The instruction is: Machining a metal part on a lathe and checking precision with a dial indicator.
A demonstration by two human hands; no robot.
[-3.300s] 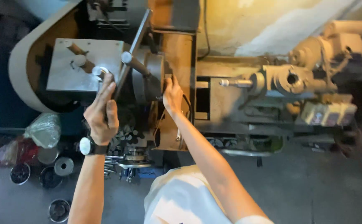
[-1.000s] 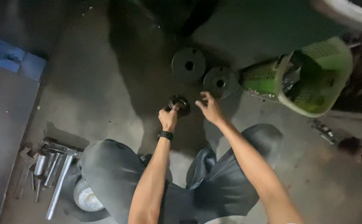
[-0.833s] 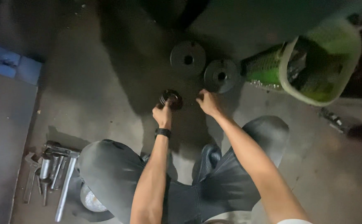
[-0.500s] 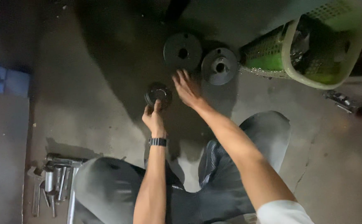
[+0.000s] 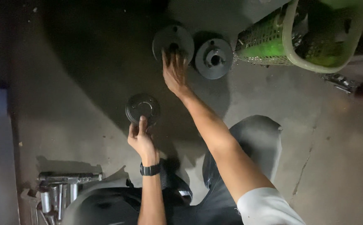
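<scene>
I am crouched over a grey concrete floor. My left hand [image 5: 141, 137], with a black watch on its wrist, touches the near edge of a small dark metal disc [image 5: 142, 108] lying flat on the floor; whether the fingers grip it is unclear. My right hand [image 5: 174, 71] reaches forward with fingers spread onto a larger dark round flange [image 5: 173, 41] further away, covering its lower part. A second dark flange [image 5: 213, 58] with a raised hub and centre hole lies just to the right of it, untouched.
A green perforated plastic basket [image 5: 298, 41] lies at the upper right beside the flanges. Metal tools and sockets [image 5: 54, 193] are piled at the lower left. A small metal part [image 5: 339, 81] lies at the right. My dark trouser legs fill the bottom.
My view went from a lathe to the floor. Over the last second the small disc came down to the floor, and my right hand reached forward onto the far flange.
</scene>
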